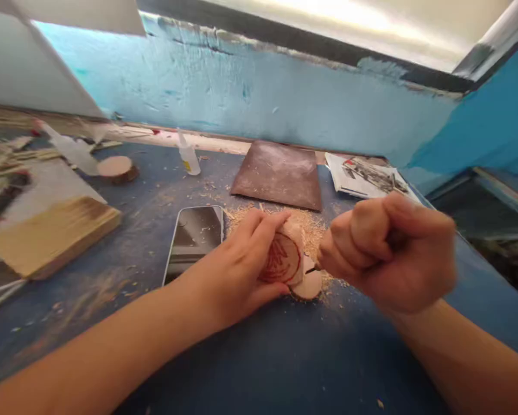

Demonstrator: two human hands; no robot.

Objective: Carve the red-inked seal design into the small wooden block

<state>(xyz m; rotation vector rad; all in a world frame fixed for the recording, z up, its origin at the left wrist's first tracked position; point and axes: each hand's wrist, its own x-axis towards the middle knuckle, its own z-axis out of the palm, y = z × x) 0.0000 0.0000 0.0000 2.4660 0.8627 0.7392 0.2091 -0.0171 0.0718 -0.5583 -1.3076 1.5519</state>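
Observation:
A pale wooden piece with a red ring and red lines drawn on its face lies under my left hand, whose fingers and thumb grip it from the left. Part of the drawing is hidden by those fingers. Beneath its right side sits a small round wood slice with bark round its edge. My right hand is a fist, just right of the wood. From it sticks the thin dark tip of a carving tool, pointing left near the wooden piece; the rest is hidden in the fist.
A phone lies left of my left hand. Wood shavings surround the work. Behind are a brown sheet, a small bottle and printed papers. Leftward are a thick wooden block and a bark-edged slice.

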